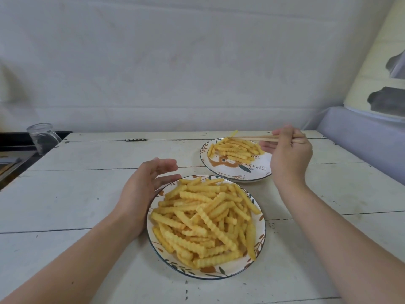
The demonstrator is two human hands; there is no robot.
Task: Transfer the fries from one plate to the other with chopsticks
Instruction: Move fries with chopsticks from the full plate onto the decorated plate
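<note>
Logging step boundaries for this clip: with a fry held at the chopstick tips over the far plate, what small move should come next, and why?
Probably release. The right hand holds the chopsticks, whose tips pinch one fry above the far plate, which already has a smaller pile. Lowering slightly and opening the tips would drop it there. The near plate, steadied by the left hand, remains heaped.

A white plank table (87, 194) is standing against a pale wall (175, 62) in soft, even light, a glass jar (42, 138) sitting by its far left corner and lavender fabric (361, 139) lying at right.
</note>
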